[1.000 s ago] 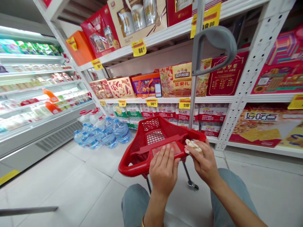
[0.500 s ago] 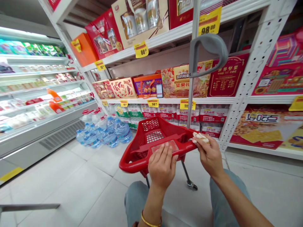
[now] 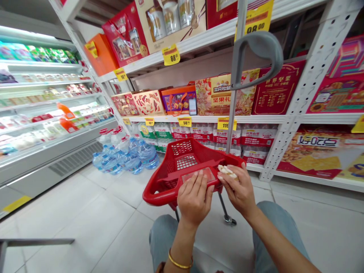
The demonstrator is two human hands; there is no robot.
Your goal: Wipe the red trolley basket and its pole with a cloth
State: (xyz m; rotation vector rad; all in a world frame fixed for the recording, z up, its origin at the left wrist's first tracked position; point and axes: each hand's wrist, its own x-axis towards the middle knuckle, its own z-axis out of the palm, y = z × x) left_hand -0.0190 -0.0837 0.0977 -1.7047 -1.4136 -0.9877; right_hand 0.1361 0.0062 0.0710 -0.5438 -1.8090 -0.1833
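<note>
A red plastic shopping cart stands in front of my knees, its handle bar toward me. My left hand lies on the handle, fingers stretched flat over its clear panel and the thumb along the near edge. In my right hand is a bunched white cloth, pressed to the bar just right of the panel. The fingers are closed around the cloth and hide part of it. Behind the cart's right side rises a metal pole with a grey looped grip.
White shelving with boxed goods and yellow price tags rises just behind the cart. Bundled water bottles stand on the tiled floor to the left. Farther left is an open refrigerated case. A metal bar juts in at lower left.
My right hand has slid the white cloth leftward along the handle, from its right end to beside the panel. My left hand stays in place on the handle.
</note>
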